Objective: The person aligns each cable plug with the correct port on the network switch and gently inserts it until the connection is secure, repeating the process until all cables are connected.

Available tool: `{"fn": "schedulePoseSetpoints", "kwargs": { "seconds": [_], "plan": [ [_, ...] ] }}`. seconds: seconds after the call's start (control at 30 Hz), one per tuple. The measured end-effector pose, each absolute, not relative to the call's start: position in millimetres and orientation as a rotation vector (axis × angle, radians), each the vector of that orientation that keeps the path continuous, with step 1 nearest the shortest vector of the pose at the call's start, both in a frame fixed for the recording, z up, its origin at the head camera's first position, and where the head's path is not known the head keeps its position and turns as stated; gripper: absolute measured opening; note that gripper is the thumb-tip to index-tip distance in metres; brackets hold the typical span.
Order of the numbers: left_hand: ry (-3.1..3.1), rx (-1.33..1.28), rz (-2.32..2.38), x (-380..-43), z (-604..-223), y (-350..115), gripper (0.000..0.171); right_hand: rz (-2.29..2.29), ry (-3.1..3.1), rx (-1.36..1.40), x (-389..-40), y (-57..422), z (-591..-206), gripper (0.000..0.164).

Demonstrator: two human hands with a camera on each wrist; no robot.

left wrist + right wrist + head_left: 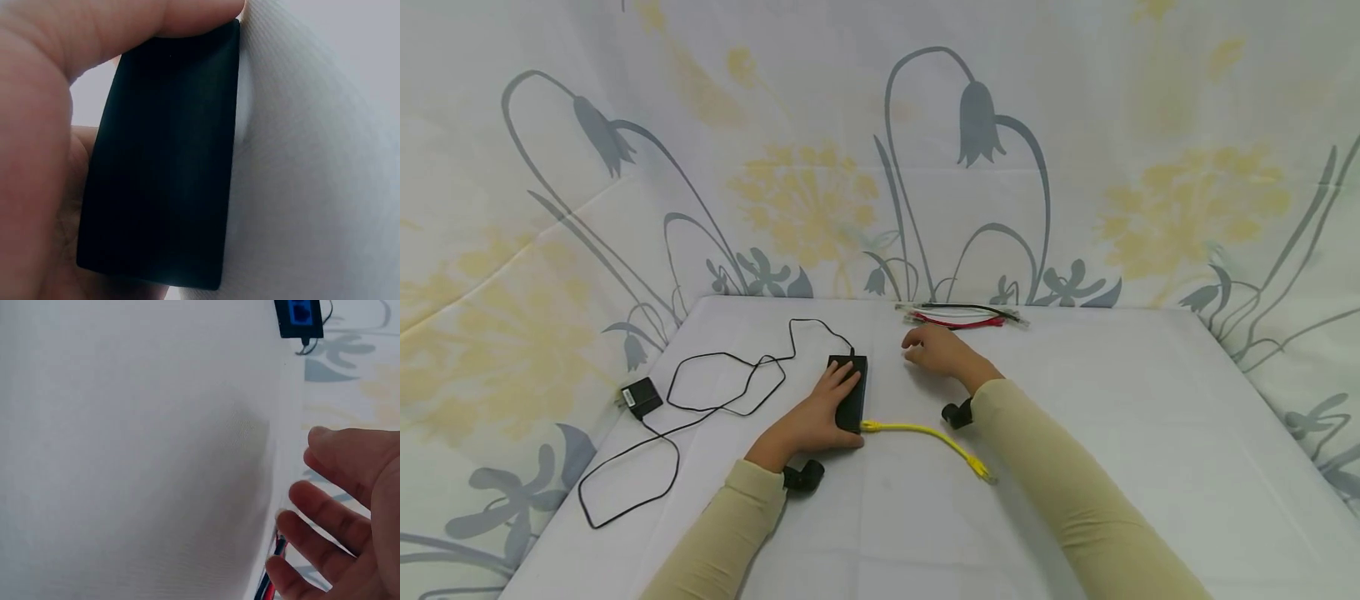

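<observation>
My left hand [816, 417] grips a flat black box-shaped device [852, 400] lying on the table, fingers spread over its top and thumb at its near end. In the left wrist view, the thumb [181, 15] lies along one edge of the dark casing [162, 162]. A thin black cord enters the device's far end, and a short yellow network cable [917, 428] runs from its near right corner. My right hand [943, 350], fingers loosely bent and holding nothing, hovers just in front of a bundle of short cables [970, 315] in red, black and white.
A black power adapter [642, 397] lies at the left edge of the table, its looped black cord [722, 408] spread between it and the device. The yellow cable's loose plug [981, 469] points toward the near right. A flower-printed curtain [820, 125] hangs behind the white table [1150, 433].
</observation>
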State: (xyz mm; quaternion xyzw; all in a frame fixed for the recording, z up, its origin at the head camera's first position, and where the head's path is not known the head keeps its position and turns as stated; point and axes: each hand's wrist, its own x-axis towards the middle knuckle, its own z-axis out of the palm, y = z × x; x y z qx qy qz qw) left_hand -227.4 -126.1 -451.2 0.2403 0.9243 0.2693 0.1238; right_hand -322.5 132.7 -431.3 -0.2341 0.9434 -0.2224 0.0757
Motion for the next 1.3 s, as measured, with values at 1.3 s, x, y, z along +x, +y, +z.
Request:
{"fn": "schedulePoseSetpoints", "kwargs": {
  "seconds": [1.3],
  "plan": [
    [2.694,0.679,0.794,-225,-450,-126,0.103,-0.544,2.932,-0.506,-343,143,-441,0.041]
  ]
}}
